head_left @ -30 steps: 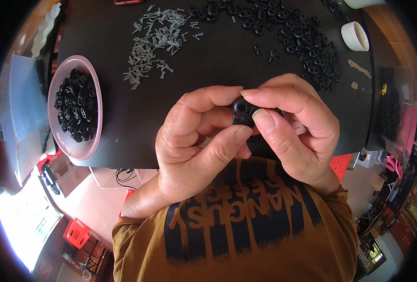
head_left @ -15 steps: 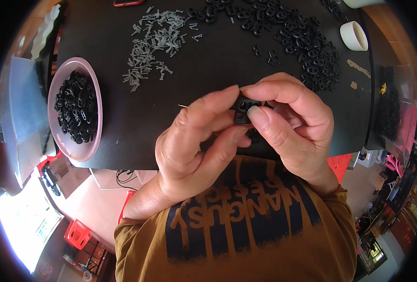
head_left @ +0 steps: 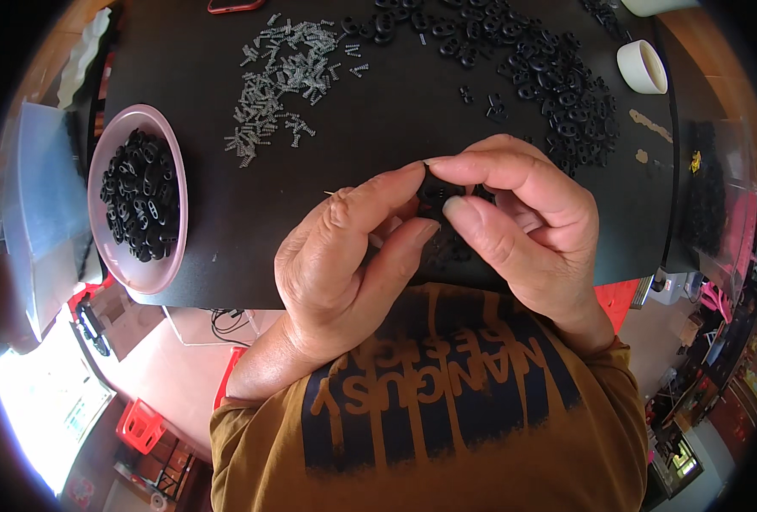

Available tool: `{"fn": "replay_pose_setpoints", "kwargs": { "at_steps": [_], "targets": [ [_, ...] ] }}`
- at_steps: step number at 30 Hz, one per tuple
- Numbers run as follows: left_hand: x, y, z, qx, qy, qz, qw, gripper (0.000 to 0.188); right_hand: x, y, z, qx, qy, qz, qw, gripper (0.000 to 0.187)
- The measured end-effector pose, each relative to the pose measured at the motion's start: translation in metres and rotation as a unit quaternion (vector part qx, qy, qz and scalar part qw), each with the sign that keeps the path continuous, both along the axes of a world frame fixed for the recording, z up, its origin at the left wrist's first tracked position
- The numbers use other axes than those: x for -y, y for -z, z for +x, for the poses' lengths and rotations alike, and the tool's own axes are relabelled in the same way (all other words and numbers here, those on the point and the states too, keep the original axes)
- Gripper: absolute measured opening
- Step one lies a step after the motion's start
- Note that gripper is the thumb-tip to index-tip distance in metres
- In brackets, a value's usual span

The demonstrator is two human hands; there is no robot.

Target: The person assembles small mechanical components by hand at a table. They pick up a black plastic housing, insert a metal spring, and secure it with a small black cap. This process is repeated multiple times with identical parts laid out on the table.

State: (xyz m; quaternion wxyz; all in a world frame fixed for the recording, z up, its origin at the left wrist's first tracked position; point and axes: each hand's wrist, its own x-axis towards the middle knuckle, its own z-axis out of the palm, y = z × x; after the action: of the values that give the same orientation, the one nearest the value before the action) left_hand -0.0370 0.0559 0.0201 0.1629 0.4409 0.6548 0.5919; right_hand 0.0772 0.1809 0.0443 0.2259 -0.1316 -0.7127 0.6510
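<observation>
Nearest, at 6 o'clock: mustard shirt (head_left: 429,427) w/ dark blue print, filling the lower edge.

Just above it, both hands meet at centre over the near edge of the black table (head_left: 378,111). Left hand (head_left: 336,273) comes up from 7 o'clock, thumb & forefinger closed in a pinch on a small black plastic part (head_left: 434,192). Right hand (head_left: 523,230) comes in from 5 o'clock, forefinger arched over the top, thumb pressing from below, also pinching the same part. Fingertips of both hands touch or nearly touch around it; most of the part is hidden, shape can't be told exactly. It's held above the table, not resting on it. A few more dark bits show under the hands, too hidden to tell.

At 9 o'clock, well apart from the hands: pink bowl (head_left: 110,260) on the table's left end, filled w/ black plastic pieces (head_left: 139,196).

Farther, 11–12 o'clock: scatter of small metal springs (head_left: 284,72), loose on the table.

At 1–2 o'clock: wide pile of black pieces (head_left: 557,94) like those in the bowl, spread from top centre toward the right edge.

Far right, 2 o'clock: white tape roll (head_left: 641,66) lying flat, just beside that pile.
</observation>
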Motion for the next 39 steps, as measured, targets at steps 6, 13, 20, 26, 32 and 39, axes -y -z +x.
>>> {"fn": "replay_pose_setpoints", "kwargs": {
  "at_steps": [6,13,20,26,32,39],
  "targets": [
    [0.002,-0.001,-0.003,0.031,0.019,-0.002,0.999,0.039,-0.004,0.003,-0.002,-0.027,-0.041,0.037,0.998,0.036],
    [0.008,-0.005,-0.003,0.082,0.034,-0.005,0.996,0.037,-0.005,0.008,-0.005,-0.061,-0.04,0.071,0.995,0.034],
    [0.01,0.004,0.0,0.114,0.037,0.059,0.991,0.038,-0.003,0.012,-0.01,-0.097,-0.036,0.132,0.986,0.03],
    [0.009,0.006,0.002,0.158,0.066,0.085,0.982,0.037,0.006,0.025,-0.014,-0.154,-0.034,0.118,0.98,0.026],
    [0.008,0.006,0.003,0.15,0.071,0.087,0.982,0.033,0.01,0.028,-0.014,-0.163,-0.043,0.104,0.98,0.025],
    [0.006,0.006,0.007,0.144,0.065,0.091,0.983,0.029,0.012,0.031,-0.014,-0.183,-0.035,0.113,0.976,0.024]
  ]
}}
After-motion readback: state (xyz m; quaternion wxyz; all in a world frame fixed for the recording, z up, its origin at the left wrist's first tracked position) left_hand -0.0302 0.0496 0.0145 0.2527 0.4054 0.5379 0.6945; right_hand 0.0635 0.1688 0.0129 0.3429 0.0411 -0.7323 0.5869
